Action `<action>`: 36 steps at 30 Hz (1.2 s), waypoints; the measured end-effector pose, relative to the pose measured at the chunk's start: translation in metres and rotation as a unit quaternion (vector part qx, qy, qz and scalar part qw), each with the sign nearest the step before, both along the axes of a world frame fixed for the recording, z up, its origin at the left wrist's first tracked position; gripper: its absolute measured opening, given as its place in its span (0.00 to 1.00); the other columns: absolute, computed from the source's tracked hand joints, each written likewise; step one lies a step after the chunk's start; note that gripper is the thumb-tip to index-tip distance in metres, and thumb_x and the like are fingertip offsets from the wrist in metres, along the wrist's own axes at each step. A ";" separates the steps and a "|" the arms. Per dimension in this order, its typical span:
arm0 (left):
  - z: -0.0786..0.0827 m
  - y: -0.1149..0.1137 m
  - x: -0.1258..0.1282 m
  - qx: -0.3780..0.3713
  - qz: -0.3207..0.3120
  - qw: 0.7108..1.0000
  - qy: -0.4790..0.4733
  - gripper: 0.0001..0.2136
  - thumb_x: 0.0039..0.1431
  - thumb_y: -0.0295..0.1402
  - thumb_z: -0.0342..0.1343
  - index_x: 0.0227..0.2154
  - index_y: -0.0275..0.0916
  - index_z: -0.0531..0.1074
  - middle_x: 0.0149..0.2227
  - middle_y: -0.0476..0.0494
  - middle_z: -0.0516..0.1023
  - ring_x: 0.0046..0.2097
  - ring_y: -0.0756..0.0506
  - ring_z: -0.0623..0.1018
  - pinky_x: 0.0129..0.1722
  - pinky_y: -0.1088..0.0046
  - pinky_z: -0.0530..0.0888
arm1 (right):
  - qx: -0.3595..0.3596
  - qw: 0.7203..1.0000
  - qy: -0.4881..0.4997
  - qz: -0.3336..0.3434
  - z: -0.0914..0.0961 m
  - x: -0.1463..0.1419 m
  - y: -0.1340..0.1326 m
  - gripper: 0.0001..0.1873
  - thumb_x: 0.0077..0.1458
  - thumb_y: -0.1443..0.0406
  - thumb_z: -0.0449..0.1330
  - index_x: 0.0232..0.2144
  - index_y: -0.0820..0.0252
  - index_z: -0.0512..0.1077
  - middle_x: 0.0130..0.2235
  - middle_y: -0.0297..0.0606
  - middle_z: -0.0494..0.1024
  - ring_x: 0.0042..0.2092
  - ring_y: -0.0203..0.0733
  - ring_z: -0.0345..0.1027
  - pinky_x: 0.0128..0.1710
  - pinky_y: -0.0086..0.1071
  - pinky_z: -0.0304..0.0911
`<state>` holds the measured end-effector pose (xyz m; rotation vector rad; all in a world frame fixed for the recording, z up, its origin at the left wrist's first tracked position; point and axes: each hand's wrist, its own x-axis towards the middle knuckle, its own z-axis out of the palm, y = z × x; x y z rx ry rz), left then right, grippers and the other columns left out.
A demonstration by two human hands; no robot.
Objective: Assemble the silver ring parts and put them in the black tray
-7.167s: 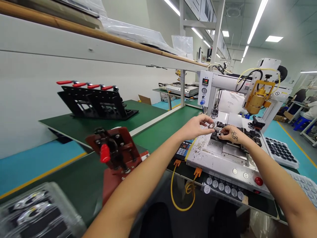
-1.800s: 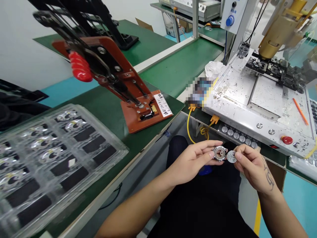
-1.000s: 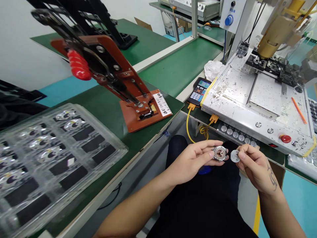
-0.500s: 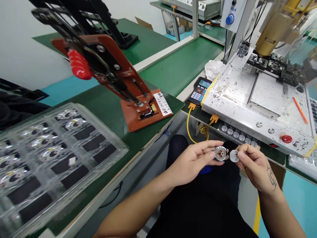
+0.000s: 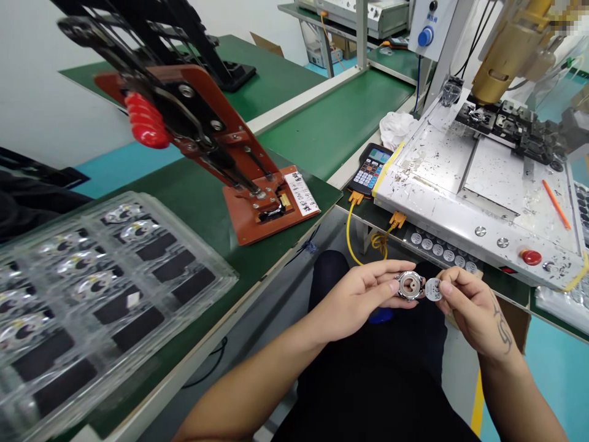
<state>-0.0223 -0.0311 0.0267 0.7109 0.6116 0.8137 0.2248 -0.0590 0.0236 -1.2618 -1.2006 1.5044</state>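
Observation:
My left hand [image 5: 361, 298] pinches a round silver watch case [image 5: 409, 285] by its edge, open side facing me, over my lap. My right hand [image 5: 469, 307] holds a small round silver disc [image 5: 433, 289] between thumb and fingertips. The disc sits just right of the case, its edge touching or nearly touching the case rim. Both hands hover below the front edge of the white machine base [image 5: 460, 196].
A red toggle press [image 5: 216, 147] stands on the green bench [image 5: 322, 129] to my left. A clear tray [image 5: 92, 288] with several watch parts lies at the near left. A row of silver discs [image 5: 442, 248], a keypad pendant [image 5: 369, 172] and a brass dispenser head [image 5: 501, 55] lie ahead.
Early on, my hands worked at the machine's fixture; they came down over my lap with the case and disc. Over the last second the disc has edged slightly closer to the case.

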 end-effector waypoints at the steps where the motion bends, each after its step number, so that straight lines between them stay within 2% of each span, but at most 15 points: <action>1: 0.000 0.000 0.000 0.000 0.000 1.000 0.001 0.19 0.66 0.36 0.70 0.57 0.37 0.82 0.53 0.34 0.86 0.53 0.36 0.86 0.55 0.55 0.85 | -0.001 1.000 0.001 0.001 0.000 0.000 0.000 0.15 0.71 0.53 0.65 0.34 0.54 0.73 0.29 0.32 0.72 0.31 0.39 0.61 0.32 0.35 0.54; 14: 0.002 -0.001 0.002 0.025 0.011 0.999 0.017 0.18 0.68 0.35 0.68 0.57 0.37 0.82 0.52 0.36 0.87 0.53 0.38 0.86 0.55 0.57 0.85 | 0.004 1.000 -0.009 0.003 -0.003 -0.001 0.002 0.16 0.70 0.52 0.66 0.33 0.54 0.73 0.28 0.32 0.73 0.31 0.40 0.63 0.34 0.36 0.57; 36: 0.001 -0.001 0.003 0.035 0.008 0.999 0.013 0.19 0.66 0.39 0.70 0.57 0.39 0.82 0.53 0.38 0.86 0.53 0.38 0.86 0.55 0.59 0.86 | 0.016 1.000 -0.017 0.014 -0.004 -0.001 0.003 0.14 0.72 0.54 0.64 0.34 0.53 0.73 0.29 0.31 0.71 0.32 0.40 0.61 0.35 0.36 0.56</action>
